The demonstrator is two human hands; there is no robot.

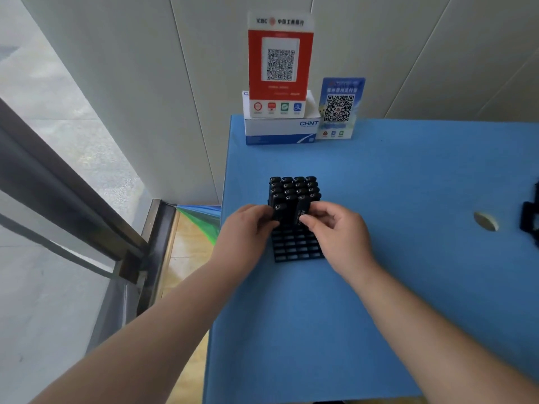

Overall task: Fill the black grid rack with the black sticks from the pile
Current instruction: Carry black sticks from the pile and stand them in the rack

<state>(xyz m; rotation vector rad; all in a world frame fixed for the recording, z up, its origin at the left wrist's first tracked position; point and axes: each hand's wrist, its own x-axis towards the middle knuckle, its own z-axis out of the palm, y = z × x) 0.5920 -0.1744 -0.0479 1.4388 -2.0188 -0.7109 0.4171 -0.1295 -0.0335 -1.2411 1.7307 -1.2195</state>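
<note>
A black grid rack (pixel 297 246) lies on the blue table (pixel 350 301). Several black sticks (pixel 294 188) stand upright in its far rows; the near rows show open cells. My left hand (pixel 248 228) pinches an upright black stick (pixel 278 212) at the rack's left side. My right hand (pixel 335 228) pinches another upright black stick (pixel 302 214) just to the right of it. Both sticks stand at the front of the filled rows. A dark pile of sticks (pixel 530 220) lies at the table's right edge, mostly cut off by the frame.
A white and blue box (pixel 280 131) with a red QR-code stand (pixel 280 62) on top sits at the table's back left. A blue QR-code stand (pixel 338 109) is beside it. A round hole (pixel 485 221) is in the tabletop. The table's left edge drops to the floor.
</note>
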